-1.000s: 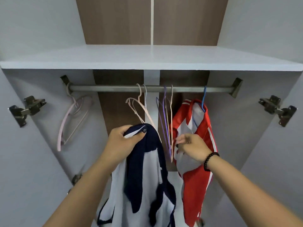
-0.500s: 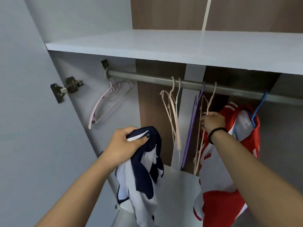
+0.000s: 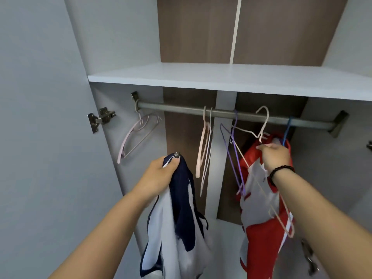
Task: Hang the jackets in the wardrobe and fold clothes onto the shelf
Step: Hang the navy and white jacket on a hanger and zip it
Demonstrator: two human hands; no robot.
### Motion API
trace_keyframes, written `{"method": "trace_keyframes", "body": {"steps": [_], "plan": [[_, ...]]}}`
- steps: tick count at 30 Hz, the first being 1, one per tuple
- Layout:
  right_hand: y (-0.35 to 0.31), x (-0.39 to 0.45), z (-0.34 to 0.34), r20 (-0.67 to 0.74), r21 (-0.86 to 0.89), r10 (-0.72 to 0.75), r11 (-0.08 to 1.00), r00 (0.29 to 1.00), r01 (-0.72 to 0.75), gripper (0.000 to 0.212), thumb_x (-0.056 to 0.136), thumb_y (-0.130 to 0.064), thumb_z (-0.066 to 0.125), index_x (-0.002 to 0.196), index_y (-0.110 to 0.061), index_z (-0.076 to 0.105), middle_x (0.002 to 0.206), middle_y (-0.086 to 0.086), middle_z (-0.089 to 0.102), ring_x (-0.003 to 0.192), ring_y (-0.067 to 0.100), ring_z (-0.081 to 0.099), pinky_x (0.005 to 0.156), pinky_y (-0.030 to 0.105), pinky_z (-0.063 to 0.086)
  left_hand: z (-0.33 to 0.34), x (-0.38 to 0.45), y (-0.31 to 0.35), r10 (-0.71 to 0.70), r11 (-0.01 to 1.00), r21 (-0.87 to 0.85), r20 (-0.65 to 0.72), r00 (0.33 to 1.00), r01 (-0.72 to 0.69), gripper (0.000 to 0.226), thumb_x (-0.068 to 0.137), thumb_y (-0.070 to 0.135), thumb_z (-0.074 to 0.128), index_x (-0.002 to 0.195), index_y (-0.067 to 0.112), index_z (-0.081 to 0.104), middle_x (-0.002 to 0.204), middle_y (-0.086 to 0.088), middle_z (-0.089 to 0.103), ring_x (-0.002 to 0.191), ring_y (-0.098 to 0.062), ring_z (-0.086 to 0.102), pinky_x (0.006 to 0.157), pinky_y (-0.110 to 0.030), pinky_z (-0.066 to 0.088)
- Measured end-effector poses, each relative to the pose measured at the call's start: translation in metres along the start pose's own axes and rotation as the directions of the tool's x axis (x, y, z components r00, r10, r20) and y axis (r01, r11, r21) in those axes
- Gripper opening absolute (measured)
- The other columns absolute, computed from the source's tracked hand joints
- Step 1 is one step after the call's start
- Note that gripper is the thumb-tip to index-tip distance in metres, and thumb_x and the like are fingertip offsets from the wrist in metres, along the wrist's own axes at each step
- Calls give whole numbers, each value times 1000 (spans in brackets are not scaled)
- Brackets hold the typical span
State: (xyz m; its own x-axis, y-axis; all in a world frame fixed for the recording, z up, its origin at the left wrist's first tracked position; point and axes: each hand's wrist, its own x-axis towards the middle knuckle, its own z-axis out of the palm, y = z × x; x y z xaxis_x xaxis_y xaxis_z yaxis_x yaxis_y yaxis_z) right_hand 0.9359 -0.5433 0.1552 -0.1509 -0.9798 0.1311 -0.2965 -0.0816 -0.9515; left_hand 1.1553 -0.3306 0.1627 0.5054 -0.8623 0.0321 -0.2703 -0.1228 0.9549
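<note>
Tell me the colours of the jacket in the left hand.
Navy and white jacket, seen in the head view.

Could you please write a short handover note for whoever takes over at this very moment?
Left hand grips the navy and white jacket, not yet on a hanger.
Right hand pinches a pale wire hanger, its hook apparently just off the rail.
Done: red and white jacket hangs on a blue hanger.
Left: thread the navy jacket onto the hanger, hook it on the rail; the shelf holds no folded clothes.

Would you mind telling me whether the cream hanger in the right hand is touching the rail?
Apart: the head view shows the cream hanger's hook lifted in front of the rail.
</note>
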Motion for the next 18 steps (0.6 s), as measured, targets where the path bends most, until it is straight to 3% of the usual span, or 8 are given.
{"method": "trace_keyframes", "body": {"steps": [4, 6, 8, 11, 15, 18], "plan": [[8, -54, -33, -20, -110, -44, 993, 999, 42, 12, 83, -14, 64, 74, -12, 72, 75, 6, 65, 84, 23, 60, 79, 30, 46, -7, -19, -8, 155, 970, 179, 53, 987, -162, 37, 102, 30, 45, 69, 13, 46, 67, 0, 53, 65, -16, 47, 57, -20, 36], [11, -84, -49, -53, -173, -63, 983, 997, 53, 14, 83, -16, 61, 74, -14, 72, 83, 9, 69, 88, 26, 62, 80, 30, 46, -11, -33, -17, 199, 964, 166, 66, 978, -208, 35, 102, 28, 45, 68, 20, 50, 67, 4, 56, 64, -12, 50, 53, -13, 36], [13, -118, -64, -86, -203, -78, 977, 993, 59, 13, 84, -19, 60, 76, -21, 70, 85, 4, 67, 87, 24, 60, 77, 25, 43, -18, -47, -26, 223, 957, 173, 68, 972, -231, 32, 102, 31, 44, 79, 16, 60, 76, 4, 63, 69, -8, 55, 56, -9, 39], [17, -176, -87, -98, -258, -84, 964, 992, 56, 17, 86, -19, 58, 72, -24, 65, 77, 3, 64, 79, 23, 58, 70, 24, 38, -30, -70, -37, 158, 982, 93, 50, 986, -162, 27, 101, 38, 45, 93, 20, 64, 84, 11, 64, 78, -2, 57, 65, -14, 43], [29, -258, -115, -34, -383, -52, 923, 998, 35, 21, 88, -7, 49, 72, -13, 61, 70, 7, 61, 67, 27, 54, 56, 27, 37, -47, -100, -51, 7, 994, -110, 112, 994, 5, 29, 97, 42, 53, 87, 15, 61, 89, -4, 65, 82, -19, 59, 74, -31, 47], [34, -311, -133, 52, -429, -7, 903, 999, 29, 20, 89, -3, 46, 83, -12, 63, 74, 6, 61, 70, 27, 55, 66, 29, 44, -58, -122, -57, -17, 993, -117, 147, 989, 35, 26, 94, 39, 61, 86, 15, 63, 89, -6, 63, 80, -20, 58, 70, -29, 47]]}}
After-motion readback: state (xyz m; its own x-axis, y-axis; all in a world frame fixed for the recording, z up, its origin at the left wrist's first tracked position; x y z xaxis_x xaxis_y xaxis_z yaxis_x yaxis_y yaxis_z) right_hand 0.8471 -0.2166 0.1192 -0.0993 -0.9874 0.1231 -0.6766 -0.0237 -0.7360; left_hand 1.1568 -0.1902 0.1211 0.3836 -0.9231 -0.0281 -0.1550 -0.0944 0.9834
